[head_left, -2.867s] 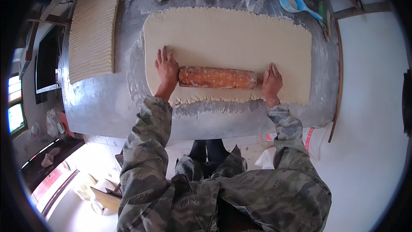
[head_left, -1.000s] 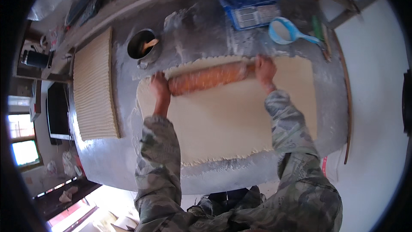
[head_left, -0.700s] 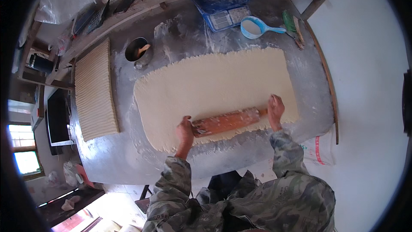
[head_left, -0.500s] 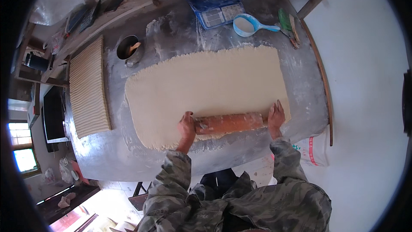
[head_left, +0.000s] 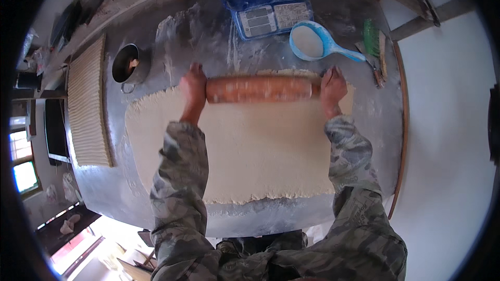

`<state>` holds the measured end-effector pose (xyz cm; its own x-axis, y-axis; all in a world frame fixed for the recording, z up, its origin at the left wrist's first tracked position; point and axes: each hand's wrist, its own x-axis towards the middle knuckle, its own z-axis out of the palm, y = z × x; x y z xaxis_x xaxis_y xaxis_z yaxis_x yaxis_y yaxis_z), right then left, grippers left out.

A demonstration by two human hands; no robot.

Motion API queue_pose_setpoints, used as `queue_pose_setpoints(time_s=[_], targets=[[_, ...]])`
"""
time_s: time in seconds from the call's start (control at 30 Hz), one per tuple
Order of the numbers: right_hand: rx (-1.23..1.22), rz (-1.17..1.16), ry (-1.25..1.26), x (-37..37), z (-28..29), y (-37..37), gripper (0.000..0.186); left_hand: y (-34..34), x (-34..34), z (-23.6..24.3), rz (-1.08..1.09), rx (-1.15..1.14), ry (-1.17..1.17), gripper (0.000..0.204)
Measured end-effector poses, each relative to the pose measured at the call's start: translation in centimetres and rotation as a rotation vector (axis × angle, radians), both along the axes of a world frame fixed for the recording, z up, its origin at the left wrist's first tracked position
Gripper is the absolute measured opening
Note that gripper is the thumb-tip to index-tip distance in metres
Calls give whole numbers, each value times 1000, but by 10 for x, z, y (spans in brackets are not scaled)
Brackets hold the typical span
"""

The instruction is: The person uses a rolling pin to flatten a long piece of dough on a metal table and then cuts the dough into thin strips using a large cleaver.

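Note:
A thick reddish-brown rolling pin (head_left: 260, 89) lies across the far edge of a wide sheet of dough (head_left: 260, 151). My left hand (head_left: 194, 89) is closed round the pin's left end, and my right hand (head_left: 333, 89) grips the handle at its right end. Both forearms, in camouflage sleeves, reach over the dough and hide parts of its left and right sides. The sheet is pale and flat, with ragged far and near edges.
Cut dough strips (head_left: 88, 106) lie at the table's left. A metal pot (head_left: 127, 65) stands nearby. At the back are a blue scale (head_left: 271, 18), a light-blue scoop (head_left: 310, 41) holding white powder, and a green brush (head_left: 371, 39). A wall (head_left: 442, 125) rises at the right.
Both hands have pushed the rolling pin away from me, from the dough's near edge to its far edge. My head view has shifted, and my arms are stretched further out.

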<state>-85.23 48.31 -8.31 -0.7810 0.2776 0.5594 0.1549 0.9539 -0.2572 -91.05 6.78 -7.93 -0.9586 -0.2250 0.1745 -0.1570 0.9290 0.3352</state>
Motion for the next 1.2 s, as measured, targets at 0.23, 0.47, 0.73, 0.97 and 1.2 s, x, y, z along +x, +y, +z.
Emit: queue_pose_setpoints(time_s=[0.23, 0.47, 0.73, 0.97, 1.2], targets=[[16, -24, -40, -31, 1, 5, 26, 10, -29, 1, 0, 61, 89, 18], [-184, 177, 18, 159, 2, -3, 13, -8, 195, -7, -136, 348, 22, 16], [-248, 164, -36, 347, 28, -5, 16, -3, 403, 12, -140, 243, -65, 14], [-400, 22, -64, 366, 47, 13, 17, 11, 408, 56, -125, 271, -169, 12], [-256, -13, -146, 359, 83, 68, 20, 60, 387, 39, -231, 143, -294, 13]])
